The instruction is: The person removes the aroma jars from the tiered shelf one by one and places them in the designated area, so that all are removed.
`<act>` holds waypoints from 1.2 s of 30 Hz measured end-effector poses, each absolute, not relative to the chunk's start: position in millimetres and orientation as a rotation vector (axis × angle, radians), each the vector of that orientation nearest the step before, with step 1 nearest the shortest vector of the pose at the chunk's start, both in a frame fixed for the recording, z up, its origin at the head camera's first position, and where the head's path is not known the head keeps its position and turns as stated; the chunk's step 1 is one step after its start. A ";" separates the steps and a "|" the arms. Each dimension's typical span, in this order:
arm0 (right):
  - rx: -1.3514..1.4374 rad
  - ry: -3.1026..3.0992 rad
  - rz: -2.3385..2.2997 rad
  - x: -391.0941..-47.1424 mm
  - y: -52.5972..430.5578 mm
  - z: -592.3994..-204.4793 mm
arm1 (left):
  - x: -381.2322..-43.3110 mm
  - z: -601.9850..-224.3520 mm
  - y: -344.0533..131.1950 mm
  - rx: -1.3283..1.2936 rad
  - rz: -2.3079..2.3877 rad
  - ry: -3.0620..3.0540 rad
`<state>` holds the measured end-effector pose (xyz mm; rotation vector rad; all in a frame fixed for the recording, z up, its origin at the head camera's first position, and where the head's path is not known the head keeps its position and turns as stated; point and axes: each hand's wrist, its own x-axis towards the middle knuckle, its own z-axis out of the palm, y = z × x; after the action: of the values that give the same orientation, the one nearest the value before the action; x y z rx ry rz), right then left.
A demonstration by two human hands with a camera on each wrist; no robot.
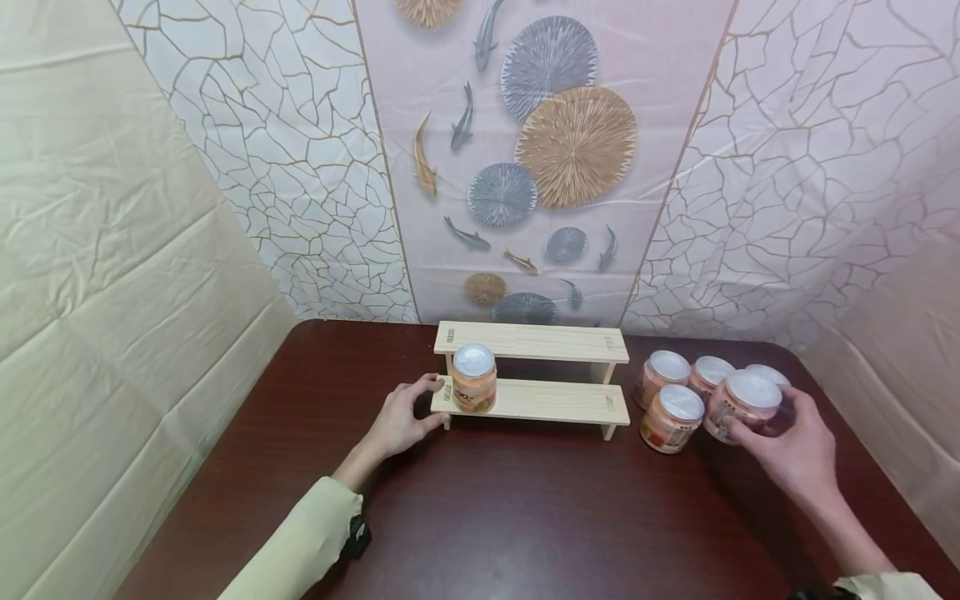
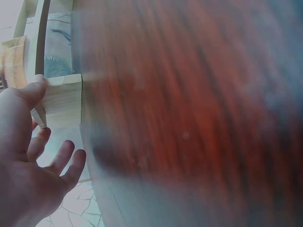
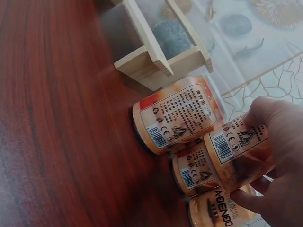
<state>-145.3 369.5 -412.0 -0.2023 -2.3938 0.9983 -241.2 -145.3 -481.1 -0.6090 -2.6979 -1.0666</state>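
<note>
A two-tier wooden shelf rack (image 1: pixel 555 402) stands at the back of the table. On the left end of its lower tier sits a jar (image 1: pixel 474 383) with a clear lid and an orange label. My left hand (image 1: pixel 401 419) pinches that end of the lower board between thumb and fingers, as the left wrist view also shows. At the right, my right hand (image 1: pixel 798 446) grips a similar jar (image 1: pixel 738 410) by its sides, thumb in front. In the right wrist view the held jar (image 3: pixel 236 149) is tilted and overlaps other jars, their labels bearing barcodes.
Several more jars stand in a cluster right of the rack, among them a front jar (image 1: pixel 670 423) and a back jar (image 1: pixel 660 371). The dark wooden table (image 1: pixel 525 517) stretches in front. A patterned cloth backdrop (image 1: pixel 525 167) hangs behind, with pale cloth walls at both sides.
</note>
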 end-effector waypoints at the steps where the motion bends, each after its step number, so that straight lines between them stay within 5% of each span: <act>1: -0.204 -2.396 0.995 -145.1 369.4 -413.4 | -241.1 -480.8 -145.2 -0.608 -1.068 -2.700; 36: -0.265 -2.459 0.984 -144.9 368.3 -449.8 | -240.0 -479.4 -143.7 -0.593 -1.062 -2.708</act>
<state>-144.9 368.3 -449.8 -0.2649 -2.4587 0.9843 -240.0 -143.7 -479.4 -0.5926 -2.7080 -1.0619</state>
